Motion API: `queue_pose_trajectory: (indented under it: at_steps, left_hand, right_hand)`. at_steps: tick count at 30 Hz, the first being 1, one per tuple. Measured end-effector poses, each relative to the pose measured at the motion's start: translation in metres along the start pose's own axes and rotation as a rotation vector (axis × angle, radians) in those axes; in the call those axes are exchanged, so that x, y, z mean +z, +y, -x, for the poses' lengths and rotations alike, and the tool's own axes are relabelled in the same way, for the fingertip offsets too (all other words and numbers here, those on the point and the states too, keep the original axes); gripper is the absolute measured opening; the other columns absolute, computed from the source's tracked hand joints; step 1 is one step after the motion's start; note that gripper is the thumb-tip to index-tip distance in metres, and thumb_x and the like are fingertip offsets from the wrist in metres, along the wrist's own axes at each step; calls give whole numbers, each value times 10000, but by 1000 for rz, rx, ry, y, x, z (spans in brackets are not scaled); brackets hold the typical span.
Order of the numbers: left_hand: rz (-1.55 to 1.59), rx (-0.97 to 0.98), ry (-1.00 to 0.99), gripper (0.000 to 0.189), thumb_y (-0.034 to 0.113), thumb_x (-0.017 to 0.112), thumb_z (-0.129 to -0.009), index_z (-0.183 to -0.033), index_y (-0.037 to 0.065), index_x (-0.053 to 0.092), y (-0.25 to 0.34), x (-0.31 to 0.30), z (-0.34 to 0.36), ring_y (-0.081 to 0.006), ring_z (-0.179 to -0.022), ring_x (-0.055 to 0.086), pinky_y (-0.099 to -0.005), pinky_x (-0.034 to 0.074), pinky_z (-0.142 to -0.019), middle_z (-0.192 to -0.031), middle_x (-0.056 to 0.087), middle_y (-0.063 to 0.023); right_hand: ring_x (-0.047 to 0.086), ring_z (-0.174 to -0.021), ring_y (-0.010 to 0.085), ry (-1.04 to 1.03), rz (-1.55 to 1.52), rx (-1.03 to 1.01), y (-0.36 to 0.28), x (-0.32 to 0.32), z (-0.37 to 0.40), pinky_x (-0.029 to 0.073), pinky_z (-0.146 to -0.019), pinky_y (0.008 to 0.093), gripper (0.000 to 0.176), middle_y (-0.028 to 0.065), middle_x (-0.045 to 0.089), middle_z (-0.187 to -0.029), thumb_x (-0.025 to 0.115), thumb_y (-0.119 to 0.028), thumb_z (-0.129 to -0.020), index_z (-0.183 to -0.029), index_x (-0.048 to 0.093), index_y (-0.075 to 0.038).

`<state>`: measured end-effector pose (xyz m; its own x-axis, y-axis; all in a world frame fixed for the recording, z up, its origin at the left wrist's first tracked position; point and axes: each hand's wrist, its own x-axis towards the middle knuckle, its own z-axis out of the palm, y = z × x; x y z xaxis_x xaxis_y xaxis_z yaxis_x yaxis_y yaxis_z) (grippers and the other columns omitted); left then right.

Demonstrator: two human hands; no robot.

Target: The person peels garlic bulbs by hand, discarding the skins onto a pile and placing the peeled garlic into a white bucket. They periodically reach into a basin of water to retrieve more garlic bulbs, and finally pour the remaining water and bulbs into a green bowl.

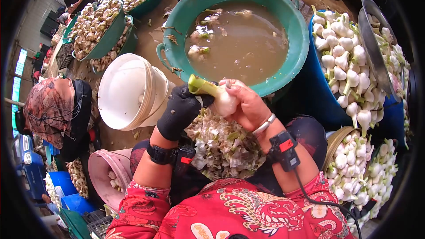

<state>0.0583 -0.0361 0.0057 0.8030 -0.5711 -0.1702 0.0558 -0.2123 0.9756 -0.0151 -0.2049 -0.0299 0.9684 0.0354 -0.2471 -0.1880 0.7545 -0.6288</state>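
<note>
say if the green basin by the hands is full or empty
Partly filled: the green basin holds murky water below its rim, with garlic bulbs showing.

A workshop, with garlic (341,48) heaped in tubs (110,38).

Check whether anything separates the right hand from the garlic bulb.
Nothing visible does: the bare right hand already grips the garlic bulb directly. The black-gloved left hand is beside the bulb's green stem; a small pale item at that glove is unclear.
</note>
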Motion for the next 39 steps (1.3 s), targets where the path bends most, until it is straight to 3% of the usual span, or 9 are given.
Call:
queue_pose_trajectory:
  at_steps: [7, 12, 22, 25, 28, 32, 33, 36, 39]
  left_hand:
    - [-162, 30, 64, 181, 33, 658, -815, -994, 16, 642, -7, 1, 3, -99, -797, 614, -284, 504, -735, -881, 680, -38]
    - [-100, 23, 43, 182, 36, 660, -817, -997, 12, 643, 2, 2, 1, -79, -798, 595, -266, 492, -712, -878, 676, -23]
    - [-25, 28, 58, 242, 4, 616, -799, -1038, 5, 658, -6, -22, 2, -89, -792, 605, -252, 494, -704, -914, 675, -33]
    - [-136, 488, 70, 206, -10, 531, -822, -972, -3, 672, -12, -27, -1, -130, -843, 625, -286, 514, -748, -978, 681, -68]
    - [-681, 749, 76, 178, -2, 530, -828, -942, -11, 667, -12, -43, -1, -176, -842, 643, -303, 518, -749, -972, 685, -104]
    - [-290, 312, 414, 107, 37, 569, -818, -849, 10, 667, -2, -61, 7, -265, -767, 656, -341, 522, -692, -818, 673, -123]
    - [-854, 708, 419, 98, 35, 587, -802, -852, 18, 669, 0, -62, 7, -224, -699, 641, -312, 503, -646, -781, 668, -81]
    - [-738, 715, 235, 100, 46, 592, -808, -856, 6, 671, -10, -57, 10, -185, -684, 631, -293, 487, -624, -759, 660, -76]
    - [-355, 66, 51, 191, 125, 637, -818, -945, -9, 684, -8, -52, 29, -187, -712, 641, -309, 493, -660, -767, 669, -112]
  right_hand:
    - [625, -618, 216, -26, -187, 363, -9, 1, 5, 433, -433, 278, 397, 97, 610, -936, 588, -341, -887, -1160, 469, -79]
    - [577, -604, 150, 145, 308, -326, 11, 9, 3, 420, -441, 242, 588, 92, 555, -964, 724, -30, -714, -1199, 391, -57]
    - [674, -778, 284, -256, -389, 191, -1, -12, 9, 553, -581, 303, 568, 152, 649, -943, 617, -306, -750, -1201, 508, 21]
    - [543, -1058, 533, -557, -490, 279, 1, -3, 12, 568, -786, 463, 617, 229, 596, -1099, 602, -310, -775, -1246, 458, 61]
    - [552, -1085, 483, -567, -551, 404, -2, -9, 13, 534, -849, 493, 634, 230, 585, -1129, 639, -221, -746, -1277, 424, 51]
    - [593, -1026, 365, -524, -469, 253, 5, -1, 12, 461, -949, 513, 592, 205, 559, -1142, 636, -73, -672, -1225, 452, 30]
    - [589, -1032, 361, -499, -470, 263, 5, -3, 14, 465, -941, 517, 573, 199, 552, -1140, 623, -67, -676, -1215, 449, 21]
    - [574, -1065, 351, -503, -486, 280, -7, 5, 15, 476, -920, 524, 541, 196, 525, -1176, 581, -47, -701, -1217, 422, -4]
    - [586, -1052, 330, -309, -344, 77, -11, 6, 16, 516, -862, 486, 519, 186, 535, -1175, 583, -70, -735, -1223, 412, -30]
